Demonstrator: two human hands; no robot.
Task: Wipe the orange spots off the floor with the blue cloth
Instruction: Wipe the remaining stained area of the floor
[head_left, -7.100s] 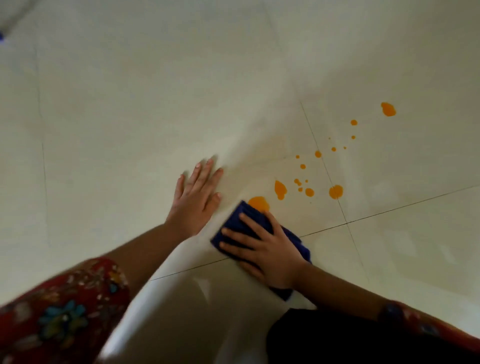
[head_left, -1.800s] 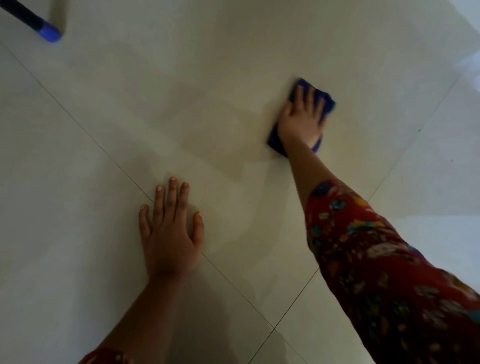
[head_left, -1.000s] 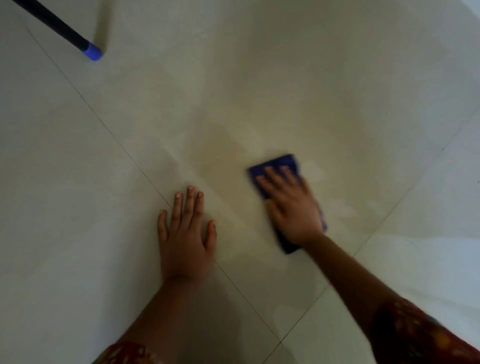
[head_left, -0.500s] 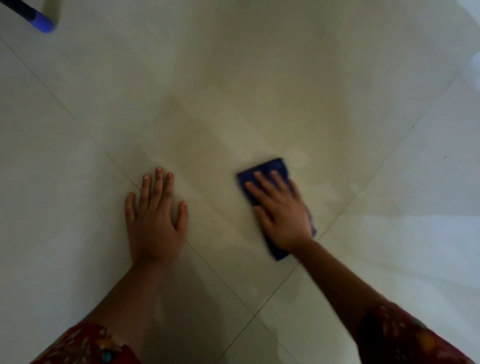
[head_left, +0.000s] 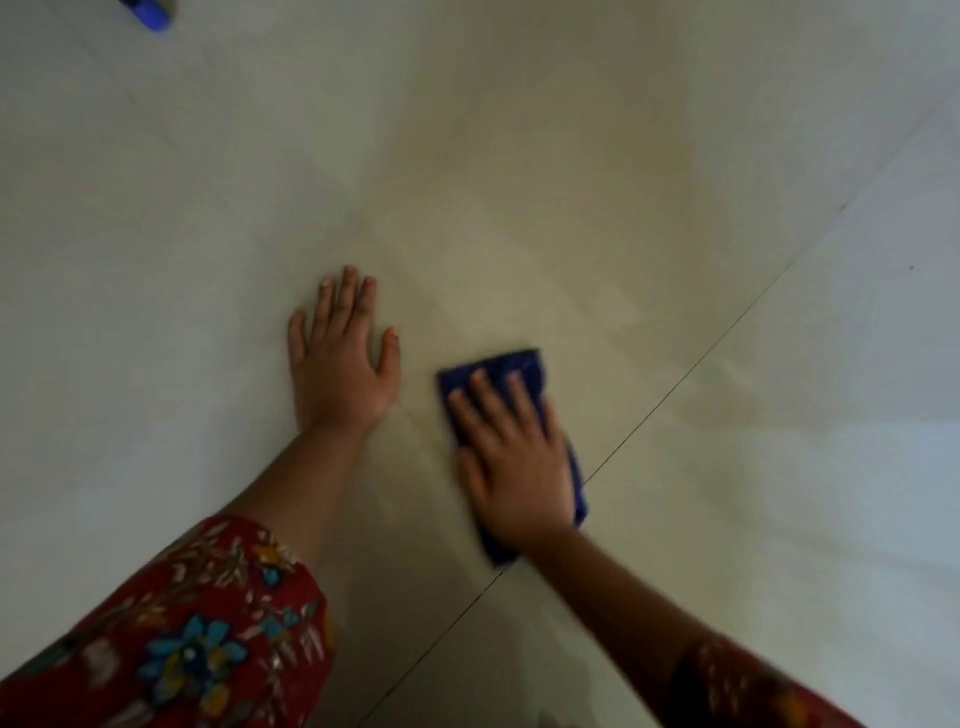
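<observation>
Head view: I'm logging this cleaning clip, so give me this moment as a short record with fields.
left hand: flat on the floor, fingers straight
right hand: flat on the cloth, pressing it down
cloth: blue, lying across a tile joint
orange spots: none visible
other: blue-tipped object at the top left edge
</observation>
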